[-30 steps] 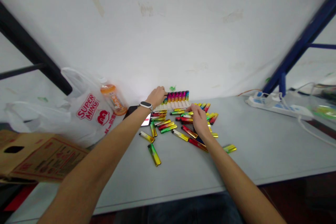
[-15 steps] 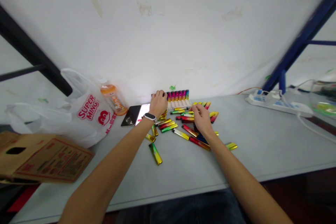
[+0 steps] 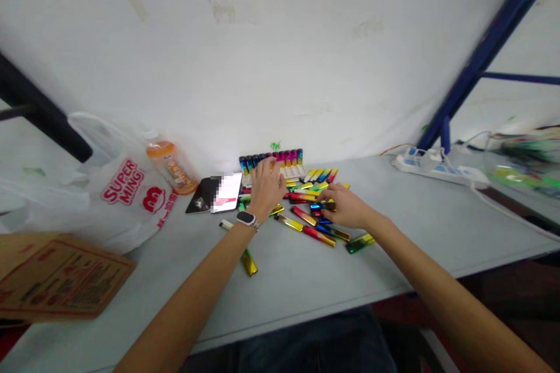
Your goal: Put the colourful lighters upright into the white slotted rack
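Note:
Many shiny coloured tubes lie loose on the grey table, and a row of them stands upright in a white tray [image 3: 297,171] against the wall. My left hand [image 3: 268,186], with a watch on its wrist, is over the front of the row; its fingertips are near the standing tubes, and what they hold, if anything, is hidden. To the right, my right hand [image 3: 345,205] has its fingers closed round a blue and gold tube [image 3: 321,206] above the pile. A red and gold tube [image 3: 319,236] and a green one [image 3: 359,243] lie near it.
Left of the tray lie a black item [image 3: 201,195] and a lit phone [image 3: 227,192]. Farther left are an orange bottle [image 3: 172,164], a white plastic bag [image 3: 131,204] and a cardboard box [image 3: 65,274]. A power strip [image 3: 437,170] with cables sits at the right.
The view has shifted to the right. My left hand has moved along the row, uncovering tubes at its left end. My right hand has dropped to the pile and taken hold of a blue and gold tube.

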`<state>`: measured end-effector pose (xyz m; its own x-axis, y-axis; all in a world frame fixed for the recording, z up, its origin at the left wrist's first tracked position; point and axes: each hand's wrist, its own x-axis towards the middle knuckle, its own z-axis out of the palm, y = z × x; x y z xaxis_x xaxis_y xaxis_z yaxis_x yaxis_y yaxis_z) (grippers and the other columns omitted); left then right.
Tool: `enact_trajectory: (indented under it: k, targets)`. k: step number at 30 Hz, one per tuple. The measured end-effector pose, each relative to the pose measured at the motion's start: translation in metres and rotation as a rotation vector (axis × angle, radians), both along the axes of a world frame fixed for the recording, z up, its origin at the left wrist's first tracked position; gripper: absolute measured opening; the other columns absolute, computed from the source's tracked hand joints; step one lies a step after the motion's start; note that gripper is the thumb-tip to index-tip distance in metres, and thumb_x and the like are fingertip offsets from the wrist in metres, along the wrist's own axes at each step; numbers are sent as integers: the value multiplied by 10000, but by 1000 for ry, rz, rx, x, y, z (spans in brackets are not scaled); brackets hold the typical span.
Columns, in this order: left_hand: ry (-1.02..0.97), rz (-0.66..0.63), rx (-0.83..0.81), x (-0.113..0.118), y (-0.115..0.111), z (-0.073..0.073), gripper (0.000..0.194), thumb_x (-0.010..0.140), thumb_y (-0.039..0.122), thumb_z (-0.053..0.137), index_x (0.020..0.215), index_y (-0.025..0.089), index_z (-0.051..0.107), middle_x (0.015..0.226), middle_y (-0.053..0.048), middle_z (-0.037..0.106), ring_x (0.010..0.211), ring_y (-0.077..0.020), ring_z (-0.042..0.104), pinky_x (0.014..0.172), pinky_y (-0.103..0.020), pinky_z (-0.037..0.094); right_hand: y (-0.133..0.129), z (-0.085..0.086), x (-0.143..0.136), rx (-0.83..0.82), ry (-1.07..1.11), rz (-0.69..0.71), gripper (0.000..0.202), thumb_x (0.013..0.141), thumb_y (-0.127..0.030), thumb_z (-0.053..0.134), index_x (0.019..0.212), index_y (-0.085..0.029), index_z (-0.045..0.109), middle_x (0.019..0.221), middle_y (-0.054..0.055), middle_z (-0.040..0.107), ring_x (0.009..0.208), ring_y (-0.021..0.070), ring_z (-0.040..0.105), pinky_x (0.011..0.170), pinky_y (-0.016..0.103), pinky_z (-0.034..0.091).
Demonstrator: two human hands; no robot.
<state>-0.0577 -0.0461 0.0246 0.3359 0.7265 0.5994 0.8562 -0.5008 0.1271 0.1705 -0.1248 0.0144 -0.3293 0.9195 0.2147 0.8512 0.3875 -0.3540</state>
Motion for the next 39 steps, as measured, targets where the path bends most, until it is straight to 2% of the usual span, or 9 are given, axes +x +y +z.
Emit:
enact_trajectory:
  k: [4, 9, 14, 18, 24, 27, 31, 36, 39]
  targets:
    - [-68, -84, -13, 14, -23, -2, 193, 917, 206, 493, 1045, 198, 638, 1183, -121, 607, 1143, -290, 538, 947, -438, 442, 8, 2, -11, -6, -97, 1, 220, 737, -201, 693, 951, -162, 725, 967, 124, 654, 977, 269, 573, 855, 357, 442]
    - [-148, -135, -23, 13, -39, -7, 148, 926, 206, 508, 995, 208, 640, 1145, -99, 614, 1113, -269, 555, 944, -430, 465, 18, 2, -20, 32, -128, 10, 160, 706, -235, 741, 856, -178, 730, 940, 135, 673, 946, 290, 582, 816, 374, 438]
    - [-201, -199, -41, 5, -43, -16, 132, 918, 180, 519, 954, 205, 644, 1085, -94, 616, 1065, -252, 567, 960, -426, 483, 26, 4, -19, 11, -81, -27, 131, 610, -248, 801, 705, -213, 718, 848, 111, 685, 877, 288, 600, 784, 374, 441]
    - [-220, -231, -33, 0, -43, -19, 137, 912, 162, 520, 952, 204, 644, 1064, -90, 617, 1064, -246, 567, 972, -423, 483, 35, 7, -21, -12, -87, -9, 155, 529, -167, 806, 569, -228, 669, 695, 73, 659, 771, 259, 598, 784, 373, 433]
    - [-281, -238, -39, -6, -42, -20, 136, 902, 151, 538, 948, 210, 652, 1045, -80, 628, 1047, -232, 570, 980, -414, 481, 45, 13, -27, 27, -108, 74, 158, 566, -144, 785, 599, -208, 644, 725, 74, 654, 803, 256, 595, 820, 379, 413]
    - [-339, -225, -53, -9, -41, -19, 137, 904, 152, 538, 939, 213, 656, 1034, -73, 634, 1041, -227, 580, 977, -408, 486, 46, 16, -28, 35, 79, 119, 83, 706, -225, 721, 706, -197, 643, 776, 50, 641, 785, 212, 571, 764, 339, 422]
    - [-427, -210, -61, -12, -40, -18, 138, 920, 178, 527, 938, 215, 659, 1020, -72, 642, 1039, -219, 596, 970, -394, 498, 42, 16, -41, 43, 631, 69, 233, 848, -429, 628, 864, -199, 592, 801, -1, 616, 743, 156, 552, 712, 294, 456]
    - [-507, -180, -78, -17, -40, -19, 138, 920, 178, 526, 930, 218, 658, 1008, -64, 655, 1028, -212, 610, 944, -380, 511, 35, 10, -83, 8, 1417, -91, 368, 820, -572, 634, 946, -262, 481, 712, -60, 610, 632, 127, 601, 618, 257, 514]
    - [-546, -181, -77, -19, -40, -20, 147, 921, 176, 521, 929, 212, 663, 1004, -63, 655, 1020, -207, 612, 922, -373, 518, 32, 9, -105, -105, 1635, -138, 421, 775, -594, 667, 964, -284, 454, 635, -94, 574, 471, 109, 543, 421, 210, 434]
